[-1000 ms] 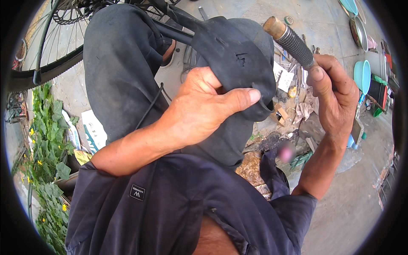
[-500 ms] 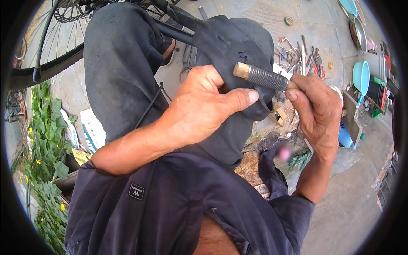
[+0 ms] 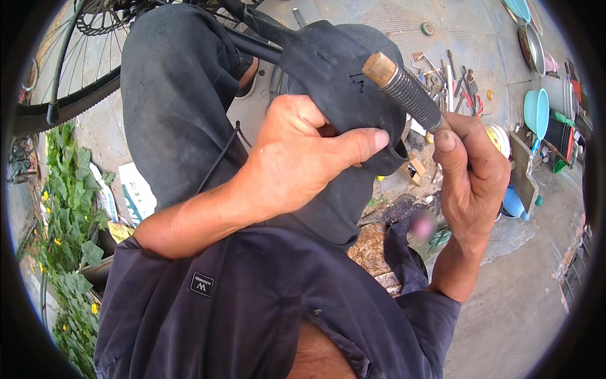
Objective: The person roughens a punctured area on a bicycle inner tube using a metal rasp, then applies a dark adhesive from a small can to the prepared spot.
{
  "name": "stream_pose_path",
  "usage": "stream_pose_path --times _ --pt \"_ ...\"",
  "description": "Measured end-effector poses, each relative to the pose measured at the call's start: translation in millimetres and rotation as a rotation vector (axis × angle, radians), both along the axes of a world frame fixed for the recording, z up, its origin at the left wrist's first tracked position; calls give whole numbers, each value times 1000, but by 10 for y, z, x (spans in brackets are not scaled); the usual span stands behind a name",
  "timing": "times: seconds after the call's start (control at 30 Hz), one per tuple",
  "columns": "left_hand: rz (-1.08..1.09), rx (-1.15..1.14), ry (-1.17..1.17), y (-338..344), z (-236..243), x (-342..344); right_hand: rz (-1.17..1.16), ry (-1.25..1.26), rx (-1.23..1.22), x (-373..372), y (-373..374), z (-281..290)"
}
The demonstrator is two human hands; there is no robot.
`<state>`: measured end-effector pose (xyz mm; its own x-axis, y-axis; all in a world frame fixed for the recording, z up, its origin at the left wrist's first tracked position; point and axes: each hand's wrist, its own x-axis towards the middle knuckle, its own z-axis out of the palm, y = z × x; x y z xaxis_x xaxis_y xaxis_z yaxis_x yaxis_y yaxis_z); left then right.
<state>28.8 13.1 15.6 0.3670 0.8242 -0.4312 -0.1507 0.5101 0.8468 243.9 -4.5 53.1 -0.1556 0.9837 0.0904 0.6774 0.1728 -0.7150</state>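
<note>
A wide black rubber inner tube (image 3: 328,60) lies over my right knee, with a small ragged tear in its surface. My left hand (image 3: 293,155) is closed on its near edge, the thumb pressed along the top and the other fingers hidden beneath. In my right hand (image 3: 473,164) is a wooden-ended stick wrapped in a dark ribbed coil (image 3: 413,98), pinched at its lower end between thumb and fingers. It tilts up and left in front of the tube's right part; whether it touches the rubber I cannot tell.
A bicycle wheel (image 3: 69,107) stands at the upper left, its frame running toward my knees. Several hand tools (image 3: 467,85) lie on the ground beyond my right hand. Basins, including a turquoise one (image 3: 536,114), stand far right. Leafy plants (image 3: 69,208) grow along the left.
The coil-wrapped stick has swung steeper, its wooden end moving up and right. My right hand has shifted slightly right and down. My left hand keeps its hold on the tube.
</note>
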Motion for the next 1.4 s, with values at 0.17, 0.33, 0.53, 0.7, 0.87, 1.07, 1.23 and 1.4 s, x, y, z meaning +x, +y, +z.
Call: stream_pose_path --times 0.17,0.33,0.53,0.7,0.87,1.07,1.23,1.4 --pt "123 -44 -79 -37 40 73 123 -67 86 -173 -9 -38" --pt "28 5 56 -26 27 15 81 -262 84 -25 -49 -28" --pt "-12 -21 -23 -42 31 -32 -126 -162 44 65 -130 67" --pt "-30 -47 -69 -85 69 -27 -29 -137 119 -103 -138 21" --pt "17 -23 -71 -83 81 -19 -4 -220 231 -313 -172 -51" --pt "-61 -74 -95 -74 -22 -62 -65 -316 275 -140 -359 -166" --pt "59 -64 -267 -128 -59 -132 -375 60 64 -148 -410 -146" --pt "176 -144 -320 -172 -45 -103 -323 172 -24 -205 -432 -141"
